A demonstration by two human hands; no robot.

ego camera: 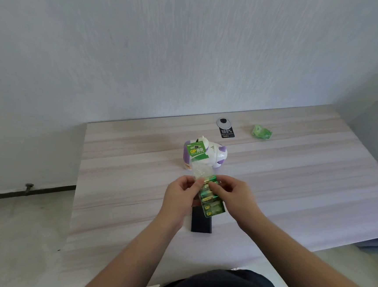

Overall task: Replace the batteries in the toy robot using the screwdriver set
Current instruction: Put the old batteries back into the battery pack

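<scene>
We see a green-and-gold shrink-wrapped battery pack (210, 198), a white plastic toy robot with purple patches (214, 154), a black rectangular case (201, 224), and a pale wood-grain striped bench (123, 172).
</scene>
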